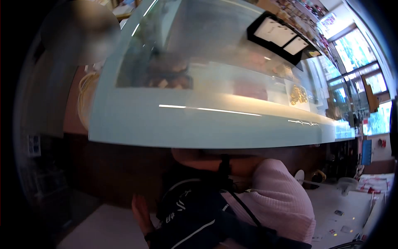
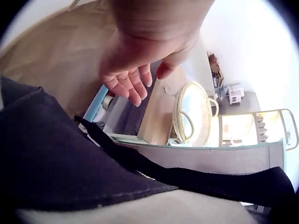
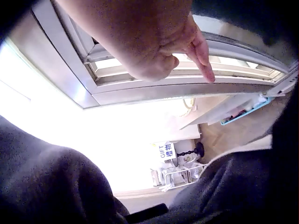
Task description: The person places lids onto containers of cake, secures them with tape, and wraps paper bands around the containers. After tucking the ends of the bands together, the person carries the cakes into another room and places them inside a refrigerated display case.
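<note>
My left hand [image 2: 133, 70] hangs in the air with relaxed fingers and holds nothing. In the head view the same left hand [image 1: 141, 209] is low, beside a dark apron [image 1: 186, 216]. My right hand [image 3: 173, 51] reaches along a metal frame [image 3: 154, 91] with an opening in it, fingertips overlapping the frame in the right wrist view. In the head view my right forearm [image 1: 244, 166] passes below the front edge of a glass-topped display case [image 1: 207, 135], and the hand there is hidden. Through the glass show brown items [image 1: 170, 81] and a gold piece [image 1: 297, 95] on a white card.
A black stand with white cards [image 1: 275, 33] sits on the case. Beyond the case's left end is a wicker basket [image 2: 180, 123] with loop handles. A GIFT sign [image 3: 163, 151] stands by a white wire rack [image 3: 180, 177]. A white surface [image 1: 336, 211] lies at right.
</note>
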`<state>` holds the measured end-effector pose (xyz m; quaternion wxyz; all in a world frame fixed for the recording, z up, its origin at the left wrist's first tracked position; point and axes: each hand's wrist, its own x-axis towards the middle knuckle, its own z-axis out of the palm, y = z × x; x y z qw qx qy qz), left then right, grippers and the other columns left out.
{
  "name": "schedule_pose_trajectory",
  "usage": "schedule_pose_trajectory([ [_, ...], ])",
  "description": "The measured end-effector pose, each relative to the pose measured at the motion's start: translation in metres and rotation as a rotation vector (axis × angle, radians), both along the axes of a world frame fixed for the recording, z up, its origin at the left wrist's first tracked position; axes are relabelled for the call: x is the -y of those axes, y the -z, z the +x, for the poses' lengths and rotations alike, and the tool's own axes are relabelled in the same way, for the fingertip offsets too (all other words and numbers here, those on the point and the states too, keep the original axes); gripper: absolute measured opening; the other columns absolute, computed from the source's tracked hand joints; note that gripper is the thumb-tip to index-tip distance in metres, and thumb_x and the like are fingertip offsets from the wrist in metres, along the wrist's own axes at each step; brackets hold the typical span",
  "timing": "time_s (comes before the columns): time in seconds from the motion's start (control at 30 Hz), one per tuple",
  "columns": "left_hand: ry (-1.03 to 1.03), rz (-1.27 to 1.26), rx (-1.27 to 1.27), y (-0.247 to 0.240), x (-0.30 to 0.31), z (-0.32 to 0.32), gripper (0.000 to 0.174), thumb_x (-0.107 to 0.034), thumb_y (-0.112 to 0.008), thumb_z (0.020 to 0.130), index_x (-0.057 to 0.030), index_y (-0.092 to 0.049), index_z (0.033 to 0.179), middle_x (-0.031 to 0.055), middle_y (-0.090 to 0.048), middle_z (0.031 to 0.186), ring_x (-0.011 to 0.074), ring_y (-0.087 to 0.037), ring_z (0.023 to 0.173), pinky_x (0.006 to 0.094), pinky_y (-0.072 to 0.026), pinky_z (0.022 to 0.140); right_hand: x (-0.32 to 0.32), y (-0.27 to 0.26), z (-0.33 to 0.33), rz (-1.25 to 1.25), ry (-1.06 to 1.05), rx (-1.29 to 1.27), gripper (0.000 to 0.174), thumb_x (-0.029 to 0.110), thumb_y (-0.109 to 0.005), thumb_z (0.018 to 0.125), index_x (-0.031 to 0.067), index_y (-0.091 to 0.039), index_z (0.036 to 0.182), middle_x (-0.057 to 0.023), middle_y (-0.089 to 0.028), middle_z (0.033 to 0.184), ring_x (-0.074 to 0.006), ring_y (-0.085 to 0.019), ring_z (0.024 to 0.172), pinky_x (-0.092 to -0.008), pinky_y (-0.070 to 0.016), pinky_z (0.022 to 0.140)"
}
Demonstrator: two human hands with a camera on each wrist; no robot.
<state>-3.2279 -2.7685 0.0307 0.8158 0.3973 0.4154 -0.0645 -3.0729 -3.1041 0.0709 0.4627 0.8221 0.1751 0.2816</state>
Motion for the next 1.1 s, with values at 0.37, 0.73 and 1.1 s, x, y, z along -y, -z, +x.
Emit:
schedule_pose_trajectory([
  [0.37, -0.112, 0.023, 0.129, -0.025, -0.063, -0.013, 0.042, -0.026, -0.047, 0.089, -0.0031, -0.042, 0.124, 0.0125, -0.051, 0.110, 0.0216, -0.051, 0.099, 0.0320, -0.0409, 0.087, -0.073, -0.033, 0.040, 1.050, 0.206, -0.954, 0.020, 0.025, -0.051, 0.074, 0.0101, -0.063, 0.069, -0.0086, -0.062, 0.065, -0.0272, -0.062, 0.065, -0.0396, -0.0491, 0.059],
  [0.73, 0.184, 1.438, 0.356, -0.158, -0.200, 0.008, 0.026, -0.008, -0.053, 0.082, -0.0047, -0.054, 0.108, 0.0098, -0.056, 0.100, 0.0236, -0.054, 0.091, 0.0331, -0.0421, 0.079, -0.035, 0.083, 0.000, 0.924, 0.469, -1.378, 0.032, 0.032, -0.050, 0.077, 0.0039, -0.064, 0.070, -0.0161, -0.062, 0.067, -0.0320, -0.061, 0.068, -0.0432, -0.0465, 0.064],
  [1.1, 0.558, 1.763, 0.249, -0.127, -0.352, 0.039, 0.025, -0.014, -0.060, 0.073, -0.0071, -0.060, 0.097, 0.0097, -0.057, 0.080, 0.0284, -0.057, 0.074, 0.0384, -0.0448, 0.064, -0.213, 0.162, 0.099, 0.446, 0.301, -1.702, 0.034, 0.037, -0.056, 0.075, 0.0052, -0.065, 0.085, -0.0183, -0.063, 0.087, -0.0353, -0.060, 0.083, -0.0436, -0.0455, 0.074],
])
